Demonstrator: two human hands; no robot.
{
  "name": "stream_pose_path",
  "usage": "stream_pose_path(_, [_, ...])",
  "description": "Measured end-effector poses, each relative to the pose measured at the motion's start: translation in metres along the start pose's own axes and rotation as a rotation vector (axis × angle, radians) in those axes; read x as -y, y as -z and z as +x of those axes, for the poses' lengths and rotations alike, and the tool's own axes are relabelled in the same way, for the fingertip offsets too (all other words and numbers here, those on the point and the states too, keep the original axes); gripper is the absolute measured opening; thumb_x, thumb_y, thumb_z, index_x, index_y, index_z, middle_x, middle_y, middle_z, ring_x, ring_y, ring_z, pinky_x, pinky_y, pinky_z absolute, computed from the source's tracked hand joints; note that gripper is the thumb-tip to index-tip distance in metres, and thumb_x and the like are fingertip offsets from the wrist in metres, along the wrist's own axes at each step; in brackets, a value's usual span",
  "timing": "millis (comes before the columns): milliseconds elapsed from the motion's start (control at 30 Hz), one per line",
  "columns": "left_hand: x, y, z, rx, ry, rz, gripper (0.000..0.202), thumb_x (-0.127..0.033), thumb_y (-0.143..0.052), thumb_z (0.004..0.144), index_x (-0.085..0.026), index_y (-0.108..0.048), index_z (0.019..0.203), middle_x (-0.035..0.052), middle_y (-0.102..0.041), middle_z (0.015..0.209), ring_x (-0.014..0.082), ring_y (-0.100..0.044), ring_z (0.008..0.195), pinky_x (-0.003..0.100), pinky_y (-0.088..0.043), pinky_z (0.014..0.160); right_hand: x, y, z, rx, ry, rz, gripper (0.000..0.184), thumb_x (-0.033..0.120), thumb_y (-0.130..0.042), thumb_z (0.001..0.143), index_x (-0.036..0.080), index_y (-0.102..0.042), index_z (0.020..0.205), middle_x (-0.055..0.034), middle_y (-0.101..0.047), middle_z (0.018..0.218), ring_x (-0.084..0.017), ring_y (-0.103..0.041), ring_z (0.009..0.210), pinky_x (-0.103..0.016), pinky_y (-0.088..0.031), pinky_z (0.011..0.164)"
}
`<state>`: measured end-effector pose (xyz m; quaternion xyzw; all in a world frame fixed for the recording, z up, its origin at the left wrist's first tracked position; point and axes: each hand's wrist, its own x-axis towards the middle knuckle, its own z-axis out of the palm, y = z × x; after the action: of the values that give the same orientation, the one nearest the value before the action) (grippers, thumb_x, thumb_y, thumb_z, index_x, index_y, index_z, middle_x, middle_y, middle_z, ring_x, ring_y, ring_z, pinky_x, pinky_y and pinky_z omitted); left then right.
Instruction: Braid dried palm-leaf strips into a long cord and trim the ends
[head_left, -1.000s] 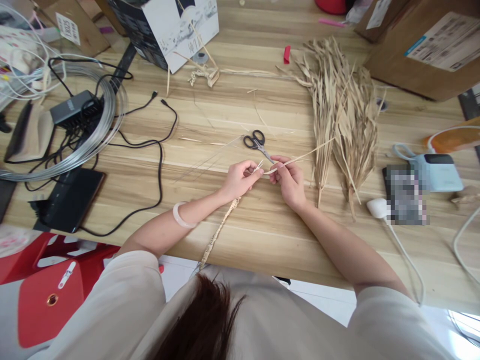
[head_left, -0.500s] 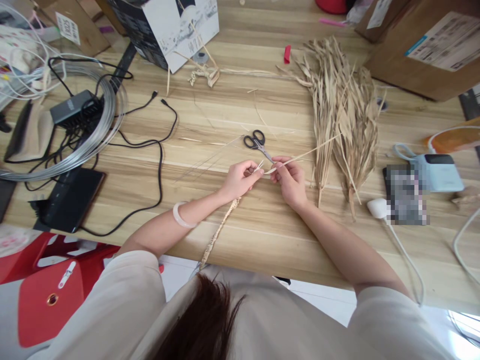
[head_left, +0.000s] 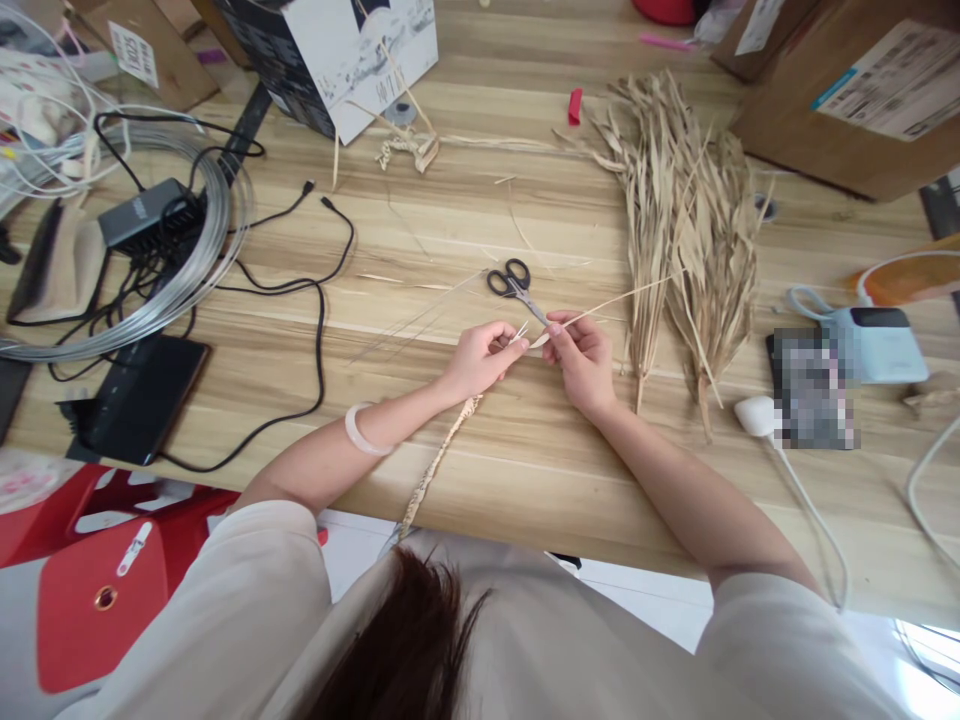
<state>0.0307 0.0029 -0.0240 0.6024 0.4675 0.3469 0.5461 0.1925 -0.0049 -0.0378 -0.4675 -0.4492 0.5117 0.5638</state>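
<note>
My left hand pinches the upper end of a braided straw cord, which runs down past the table's front edge toward my body. Short pale ends stick up between its fingers. A long flat straw strip passes from the left fingertips through my right hand and on to the upper right, over the dried leaves. The right thumb and fingers are closed on this strip. Black-handled scissors lie just beyond both hands, their blade tips close to the right fingers.
Two bundles of dried leaves lie to the right. Coiled wire, black cables and a phone are at left. A printed box and a cardboard box stand at the back; a light-blue power bank lies far right.
The strip's free end has shifted slightly, and the right fingers have moved a little along it. The left hand and the braided cord look the same.
</note>
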Motion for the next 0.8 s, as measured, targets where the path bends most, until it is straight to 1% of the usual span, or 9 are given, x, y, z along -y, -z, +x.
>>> stream_pose_path(333, [0.0002, 0.0006, 0.0006, 0.008, 0.003, 0.005, 0.027, -0.041, -0.06, 0.081, -0.015, -0.054, 0.074, -0.0035, -0.052, 0.054, 0.0043, -0.044, 0.04, 0.017, -0.032, 0.04, 0.0004, 0.0, 0.0001, -0.005, -0.009, 0.025, 0.029, 0.04, -0.069, 0.077, 0.022, -0.06, 0.098, 0.0055, -0.058, 0.061, -0.007, -0.051, 0.049, -0.023, -0.04, 0.048])
stream_pose_path(600, [0.0018, 0.0006, 0.0008, 0.029, 0.004, 0.002, 0.028, -0.043, -0.059, 0.082, -0.015, -0.056, 0.076, -0.0029, -0.053, 0.057, 0.0044, -0.045, 0.041, 0.018, -0.032, 0.041, -0.0009, 0.0011, 0.0012, -0.011, -0.019, 0.045, 0.034, 0.041, -0.07, 0.075, 0.022, -0.058, 0.101, 0.0054, -0.062, 0.063, -0.006, -0.05, 0.049, -0.022, -0.041, 0.049])
stream_pose_path(700, [0.0013, 0.0005, 0.0004, 0.033, 0.005, 0.007, 0.03, -0.044, -0.06, 0.081, -0.015, -0.056, 0.076, -0.0031, -0.052, 0.056, 0.0045, -0.045, 0.041, 0.018, -0.032, 0.042, -0.001, 0.0013, 0.0015, -0.008, -0.023, 0.056, 0.032, 0.041, -0.071, 0.074, 0.022, -0.059, 0.097, 0.0052, -0.063, 0.063, -0.006, -0.05, 0.049, -0.021, -0.041, 0.049])
stream_pose_path(800, [0.0011, 0.0004, 0.0002, 0.033, 0.01, 0.008, 0.031, -0.045, -0.06, 0.081, -0.015, -0.056, 0.076, -0.0034, -0.052, 0.054, 0.0047, -0.045, 0.041, 0.018, -0.031, 0.042, -0.001, 0.001, 0.0016, -0.014, -0.03, 0.033, 0.029, 0.043, -0.071, 0.073, 0.021, -0.059, 0.088, 0.0049, -0.062, 0.061, -0.007, -0.05, 0.049, -0.021, -0.041, 0.048])
